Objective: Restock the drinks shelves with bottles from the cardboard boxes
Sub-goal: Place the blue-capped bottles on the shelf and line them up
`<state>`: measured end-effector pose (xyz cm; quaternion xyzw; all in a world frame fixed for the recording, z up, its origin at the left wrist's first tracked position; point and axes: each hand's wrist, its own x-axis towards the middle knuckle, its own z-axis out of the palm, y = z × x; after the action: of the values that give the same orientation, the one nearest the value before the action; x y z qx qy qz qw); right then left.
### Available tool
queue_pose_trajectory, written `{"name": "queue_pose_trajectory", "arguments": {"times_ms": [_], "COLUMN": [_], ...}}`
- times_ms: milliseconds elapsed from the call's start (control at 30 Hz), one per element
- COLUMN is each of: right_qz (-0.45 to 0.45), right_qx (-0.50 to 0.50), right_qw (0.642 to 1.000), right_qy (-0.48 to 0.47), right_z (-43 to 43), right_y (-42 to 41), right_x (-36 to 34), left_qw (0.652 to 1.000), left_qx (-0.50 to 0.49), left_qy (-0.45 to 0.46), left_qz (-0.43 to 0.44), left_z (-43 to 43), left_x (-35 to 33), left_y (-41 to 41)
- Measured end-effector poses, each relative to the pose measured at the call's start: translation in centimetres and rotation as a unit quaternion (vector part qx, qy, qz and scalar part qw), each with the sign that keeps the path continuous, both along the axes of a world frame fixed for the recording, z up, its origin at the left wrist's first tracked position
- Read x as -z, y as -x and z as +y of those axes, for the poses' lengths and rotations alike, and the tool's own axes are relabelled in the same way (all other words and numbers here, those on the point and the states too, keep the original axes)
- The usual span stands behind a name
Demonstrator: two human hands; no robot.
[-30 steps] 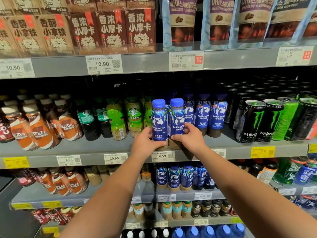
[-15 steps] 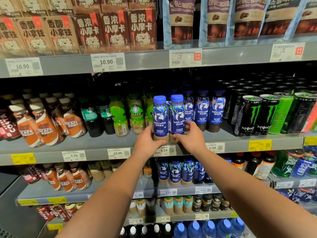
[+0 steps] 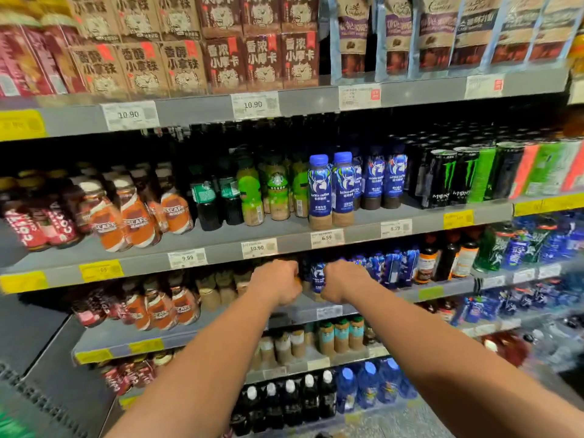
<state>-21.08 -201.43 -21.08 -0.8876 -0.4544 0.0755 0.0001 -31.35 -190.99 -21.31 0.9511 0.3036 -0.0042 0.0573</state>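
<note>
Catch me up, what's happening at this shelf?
A person is stocking a drinks shelf. Two blue-capped, blue-labelled coffee bottles stand at the front edge of the grey metal middle shelf, with no hand on them. The left hand and right hand are at the shelf below, around a similar blue bottle; grip unclear.

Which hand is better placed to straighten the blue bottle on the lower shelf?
Right. The right hand sits against the blue bottle; the left hand is beside it, nearer the tan bottles.
</note>
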Motion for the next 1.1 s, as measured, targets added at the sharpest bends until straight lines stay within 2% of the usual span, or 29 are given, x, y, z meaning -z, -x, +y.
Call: {"name": "queue_pose_trajectory", "arguments": {"times_ms": [267, 533, 800, 900, 1100], "right_qz": [0.010, 0.087, 0.138, 0.158, 0.208], "right_qx": [-0.005, -0.032, -0.064, -0.073, -0.018], "right_qw": [0.998, 0.993, 0.980, 0.967, 0.949], "right_qy": [0.060, 0.073, 0.127, 0.187, 0.237], "right_z": [-2.5, -4.3, -8.4, -9.9, -10.7], "right_y": [8.3, 11.1, 13.2, 13.9, 14.9], "right_x": [3.6, 9.4, 19.4, 23.7, 32.9], "left_qw": [0.998, 0.994, 0.982, 0.976, 0.960], "left_qx": [0.034, -0.001, -0.027, -0.016, -0.017], "left_qy": [-0.003, 0.031, 0.107, 0.139, 0.197], "left_qz": [0.060, 0.104, 0.153, 0.164, 0.196], "left_z": [-3.3, -6.2, -10.9, -11.8, -11.1], "left_x": [3.8, 8.4, 19.7, 24.7, 33.8], "left_y": [7.0, 10.7, 13.6, 14.4, 15.0]}}
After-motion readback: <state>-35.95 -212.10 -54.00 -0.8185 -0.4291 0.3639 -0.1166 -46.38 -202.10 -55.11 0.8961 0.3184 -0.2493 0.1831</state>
